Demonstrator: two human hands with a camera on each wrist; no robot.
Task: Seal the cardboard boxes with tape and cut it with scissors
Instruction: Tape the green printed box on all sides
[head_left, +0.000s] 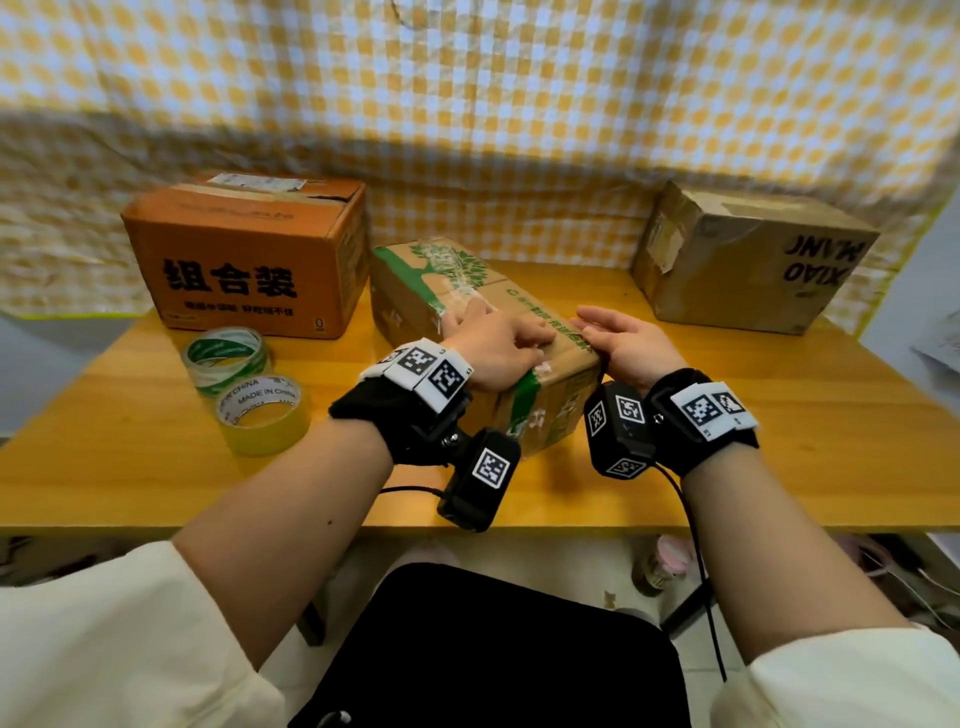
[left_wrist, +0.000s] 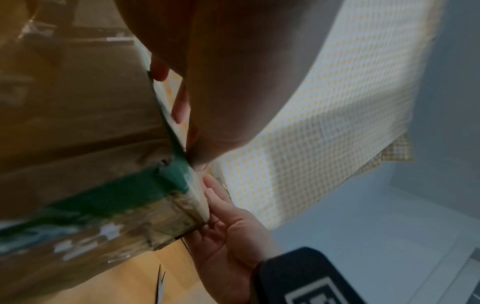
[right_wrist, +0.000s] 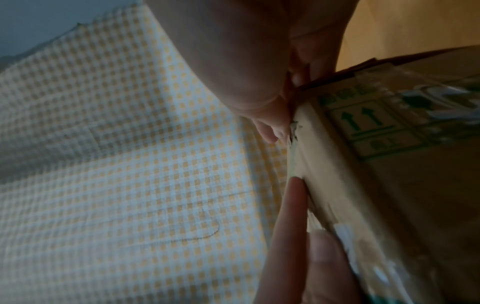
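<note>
A small cardboard box (head_left: 467, 322) with green printing sits at the centre of the frame on the wooden bench (head_left: 779, 415), lying at an angle with one corner toward the viewer. The left hand (head_left: 493, 353) rests on the top of the box near its front edge, fingers bent and pressing down on the flap; whether they pinch anything I cannot tell. The right hand (head_left: 628, 345) is open, its straight fingers laid against the right-hand edge of the same box. In the wrist views the fingertips (right_wrist: 293, 197) lie along the box's edge, where the card looks frayed and old clear tape clings to it. Two rolls of tape sit at the left of the frame, well apart from the hands: a clear roll with a green core (head_left: 227, 356) and, just in front of it and touching, a yellowish roll (head_left: 262, 413). An orange box (head_left: 244, 254) stands at the upper left and a plain brown box (head_left: 753, 260) at the upper right. No scissors show in any view. The small box looks light and fairly stiff, though worn and soft at its corners, so it is best steadied with flat palms on the top and sides rather than squeezed at the edges. The glossy tape patches are probably slippery; bare card gives the better hold.
</note>
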